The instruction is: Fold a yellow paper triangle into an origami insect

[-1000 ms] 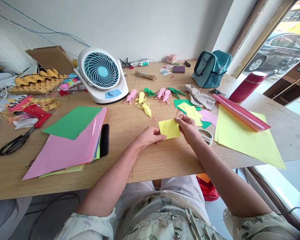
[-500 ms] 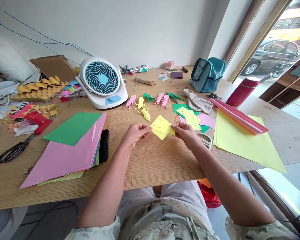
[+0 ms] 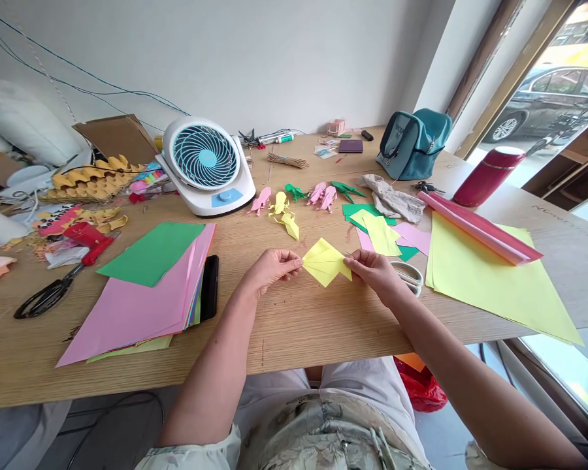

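Observation:
A piece of folded yellow origami paper (image 3: 324,262), diamond-shaped with crease lines and a pointed flap at its right, is stretched between my two hands above the table. My left hand (image 3: 276,269) pinches its left corner between thumb and fingers. On the opposite side, my right hand (image 3: 372,267) pinches the right corner. Beyond the paper lie folded paper figures: a yellow one (image 3: 289,226), a pink one (image 3: 261,201) and a green one (image 3: 347,190), among several others. White-handled scissors (image 3: 410,277) rest partly behind my right hand.
Left of me, a stack of coloured paper (image 3: 127,320) lies beside a black phone (image 3: 209,287) and black-handled scissors (image 3: 49,297). A fan (image 3: 208,163) stands behind. Rightward are paper scraps (image 3: 382,235), yellow sheets (image 3: 490,287), a red bottle (image 3: 490,176) and a teal bag (image 3: 414,143).
The view has shifted slightly, so the scene sits further right. Both hands still hold the yellow paper, and the flap at its right now shows more clearly.

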